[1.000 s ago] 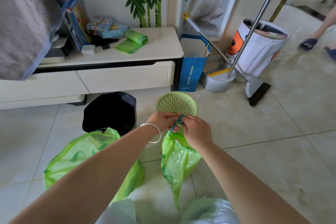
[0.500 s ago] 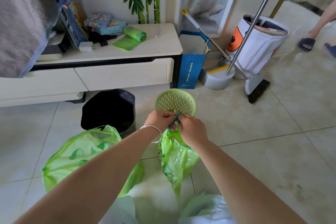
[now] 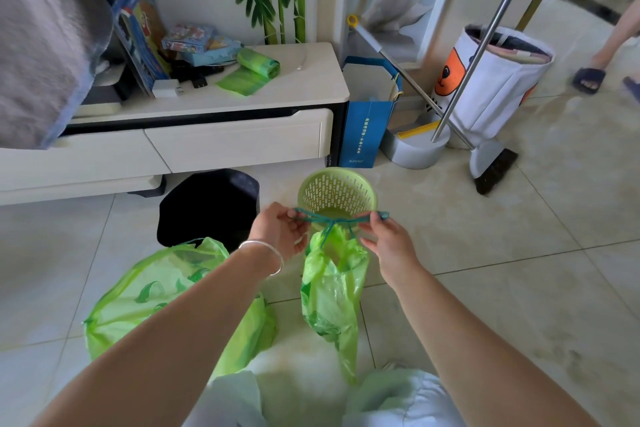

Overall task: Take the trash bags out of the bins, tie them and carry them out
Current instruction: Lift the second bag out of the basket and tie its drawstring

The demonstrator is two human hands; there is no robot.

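Trash bags sit on either side of my left forearm: the bigger green bag [image 3: 152, 295] slumps on the floor tiles left of my fingers, its mouth gaping and untied, its top edge just in front of the black bin [image 3: 211, 204]. The smaller green bag [image 3: 329, 295] hangs straight below my fingers, its neck gathered where the teal drawstring [image 3: 332, 218] crosses into a knot. My left hand [image 3: 280, 232] pinches the left end of that string and my right hand [image 3: 388, 239] pinches the right end, so the cord runs taut and nearly level between them, with the knot midway.

Beyond my fingers, the cream surface [image 3: 304, 94] of the low cabinet runs along the wall, its rounded corner and drawer front standing well back from my left hand. The black bin stands on the floor under that drawer edge, beyond my left wrist. Just behind the string is the small green slotted basket [image 3: 337, 194], its rim almost level with the cord; I cannot tell whether the bag's neck touches it. Further back and right of my right hand, a blue paper bag [image 3: 367, 132] leans at the cabinet's end, beside a dustpan [image 3: 415, 149] and broom [image 3: 495, 163].

Right of my right hand the floor [image 3: 519, 270] lies open. A roll of green bags [image 3: 258, 64] rests on the surface, far beyond my left fingers. A silver bangle [image 3: 273, 253] circles my left wrist.
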